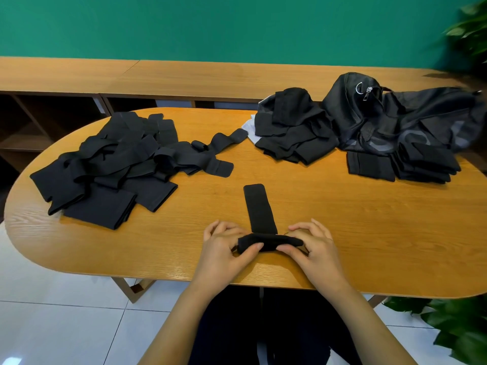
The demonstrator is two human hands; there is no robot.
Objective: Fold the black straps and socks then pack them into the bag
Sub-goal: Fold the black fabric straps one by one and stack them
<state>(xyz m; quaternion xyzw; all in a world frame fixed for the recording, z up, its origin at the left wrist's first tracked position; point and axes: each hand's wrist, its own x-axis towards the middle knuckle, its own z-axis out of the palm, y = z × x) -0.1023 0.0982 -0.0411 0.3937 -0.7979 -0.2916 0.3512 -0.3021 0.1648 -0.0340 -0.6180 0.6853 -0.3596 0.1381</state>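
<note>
A black strap lies stretched away from me near the table's front edge, its near end rolled into a thick fold. My left hand pinches the left end of that roll and my right hand pinches the right end. An untidy heap of black straps and socks covers the left of the table. Folded black pieces form one stack at the back centre-right and another at the right. The black mesh bag with a zipper pull lies behind them at the far right.
The oval wooden table has bare wood around my hands and in the middle. A wooden shelf unit runs along the green wall behind. Leafy plants stand at the upper right and lower right.
</note>
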